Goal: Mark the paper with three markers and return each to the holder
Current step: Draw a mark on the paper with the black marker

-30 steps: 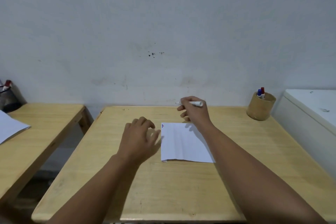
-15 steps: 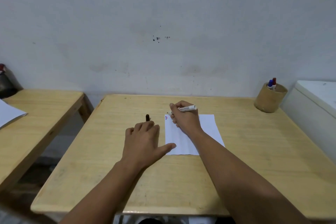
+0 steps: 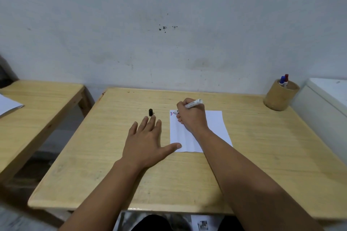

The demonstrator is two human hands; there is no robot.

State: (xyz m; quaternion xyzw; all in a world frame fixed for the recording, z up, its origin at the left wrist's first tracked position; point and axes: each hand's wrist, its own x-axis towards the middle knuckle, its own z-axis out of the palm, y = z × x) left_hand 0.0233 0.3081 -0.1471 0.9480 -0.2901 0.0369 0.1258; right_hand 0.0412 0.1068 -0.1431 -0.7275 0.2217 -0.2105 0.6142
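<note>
A white sheet of paper [image 3: 216,127] lies on the wooden table [image 3: 112,155], with small red and blue marks at its top left corner. My right hand [image 3: 191,118] grips a white marker [image 3: 193,103], its tip down at that corner of the sheet. The marker's black cap [image 3: 150,112] lies on the table left of the paper, just beyond my left fingertips. My left hand [image 3: 146,142] rests flat with fingers spread, thumb on the paper's lower left corner. A round brown holder [image 3: 279,97] at the back right contains a blue marker [image 3: 282,80] and a red marker [image 3: 286,78].
A second wooden table [image 3: 37,110] stands to the left across a gap, with a white sheet [image 3: 7,106] at its edge. A white box-like surface [image 3: 326,95] adjoins the table on the right. A grey wall rises right behind.
My right hand came down from the back of the table to the paper's top left corner with the marker. My left hand flattened beside the sheet, and the black cap came into sight.
</note>
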